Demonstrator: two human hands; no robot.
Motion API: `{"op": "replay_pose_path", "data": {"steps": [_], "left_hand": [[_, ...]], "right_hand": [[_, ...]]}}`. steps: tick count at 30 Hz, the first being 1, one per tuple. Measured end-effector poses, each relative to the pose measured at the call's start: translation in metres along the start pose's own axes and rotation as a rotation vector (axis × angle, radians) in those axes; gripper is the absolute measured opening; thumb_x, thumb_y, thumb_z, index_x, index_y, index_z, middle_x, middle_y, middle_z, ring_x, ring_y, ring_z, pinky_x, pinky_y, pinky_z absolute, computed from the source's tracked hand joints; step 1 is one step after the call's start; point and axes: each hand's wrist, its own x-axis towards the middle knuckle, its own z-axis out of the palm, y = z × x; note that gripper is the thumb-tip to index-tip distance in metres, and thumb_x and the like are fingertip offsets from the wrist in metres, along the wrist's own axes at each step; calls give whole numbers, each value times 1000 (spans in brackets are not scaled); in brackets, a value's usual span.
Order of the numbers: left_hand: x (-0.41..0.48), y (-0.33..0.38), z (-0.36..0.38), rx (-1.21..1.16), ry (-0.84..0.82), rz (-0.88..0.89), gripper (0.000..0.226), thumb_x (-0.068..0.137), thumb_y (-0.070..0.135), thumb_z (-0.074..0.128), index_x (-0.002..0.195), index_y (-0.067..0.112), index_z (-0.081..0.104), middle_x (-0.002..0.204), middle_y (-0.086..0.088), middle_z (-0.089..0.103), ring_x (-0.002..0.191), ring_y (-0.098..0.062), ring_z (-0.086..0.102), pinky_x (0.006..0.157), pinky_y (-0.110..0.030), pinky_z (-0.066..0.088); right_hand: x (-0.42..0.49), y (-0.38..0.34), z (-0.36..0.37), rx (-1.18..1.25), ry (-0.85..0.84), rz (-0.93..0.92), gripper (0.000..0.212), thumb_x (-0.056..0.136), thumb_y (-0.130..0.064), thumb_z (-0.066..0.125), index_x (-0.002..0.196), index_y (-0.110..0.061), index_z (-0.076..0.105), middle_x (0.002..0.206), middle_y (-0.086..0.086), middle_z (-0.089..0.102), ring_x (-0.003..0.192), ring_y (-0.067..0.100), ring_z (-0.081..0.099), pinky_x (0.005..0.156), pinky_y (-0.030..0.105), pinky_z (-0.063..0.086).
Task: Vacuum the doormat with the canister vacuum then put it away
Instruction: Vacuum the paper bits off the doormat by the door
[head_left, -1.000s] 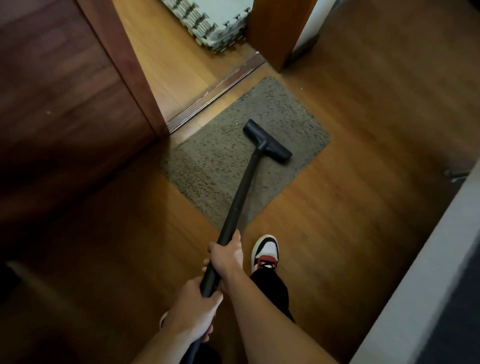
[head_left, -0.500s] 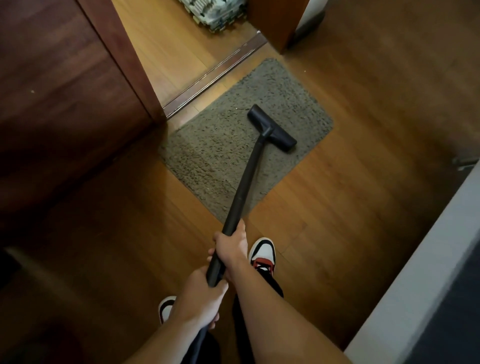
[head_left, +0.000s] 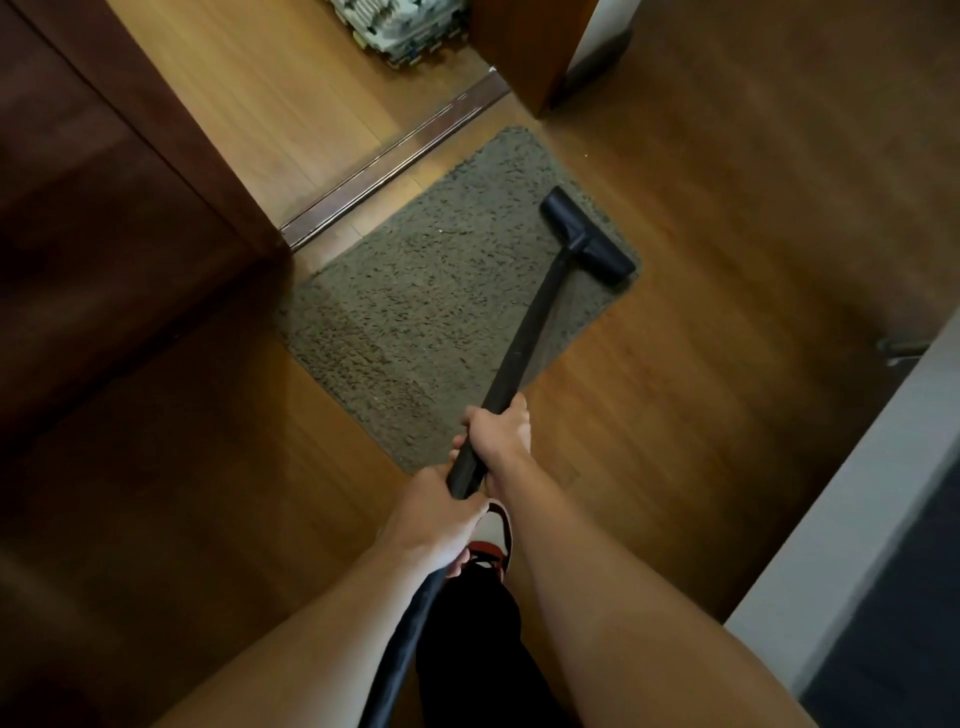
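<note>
I see the doormat (head_left: 426, 322) flat on the wood floor (head_left: 727, 260), grey-brown and shaggy. The black vacuum nozzle (head_left: 587, 236) sits on the doormat's far right corner, its outer end almost at the doormat's right edge. The wand (head_left: 524, 343) slants from the nozzle back over the doormat's right side and crosses its near edge up into the hands.

My right hand (head_left: 498, 431) is over the doormat's near corner, fingers (head_left: 470, 418) wrapped fully around the wand with the thumb on top, a tight grip. My left hand (head_left: 436, 519) is just off the doormat's near corner, right behind the right hand and nearly touching it. It is curled closed around the wand's end where the hose (head_left: 405, 639) joins. The hose runs down from there, away from the doormat, under the left forearm. So the nozzle is a full wand length from both hands.

A white, red and black shoe (head_left: 493, 535) stands on the floor just short of the doormat's near corner, partly under the left hand. A metal threshold strip (head_left: 395, 161) runs along the doormat's far edge. Stacked foam tiles (head_left: 400, 26) lie beyond the threshold strip, well apart from the doormat.
</note>
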Motion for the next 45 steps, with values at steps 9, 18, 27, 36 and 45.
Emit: {"op": "replay_pose_path", "data": {"steps": [9,18,27,36,45], "left_hand": [[-30,-51,-14,31,26,-84,17,95,22,64,86,8,62,60,-7,58,39,-19,49,42,-27,46],[-82,-161,-81,186,-56,-85,12,96,22,61,93,11,61,53,-3,58,42,-18,54,48,-30,49],[-133,-238,-125,267,7,-33,4,94,28,63,95,31,63,76,-2,68,64,-19,67,63,-32,57],[-164,-269,-138,366,123,64,6,87,28,62,93,28,61,77,1,65,71,-22,64,58,-30,48],[-163,-277,-178,396,197,155,19,84,33,66,100,25,61,78,0,65,62,-17,65,56,-33,56]], "right_hand": [[-46,40,21,4,-46,70,44,96,-3,56,130,-23,36,88,14,57,41,15,56,44,27,51],[-125,131,91,67,-71,164,70,97,-7,56,152,-35,21,100,15,62,47,15,61,50,30,55],[-201,184,135,130,-101,224,68,98,-7,56,153,-29,21,85,11,59,47,15,59,46,27,53],[-232,195,145,-6,-168,158,44,95,-2,62,129,-12,35,87,14,56,46,18,66,42,29,53],[-212,180,150,-226,-299,39,64,77,-32,89,117,-9,45,95,15,64,63,22,74,56,36,59]]}}
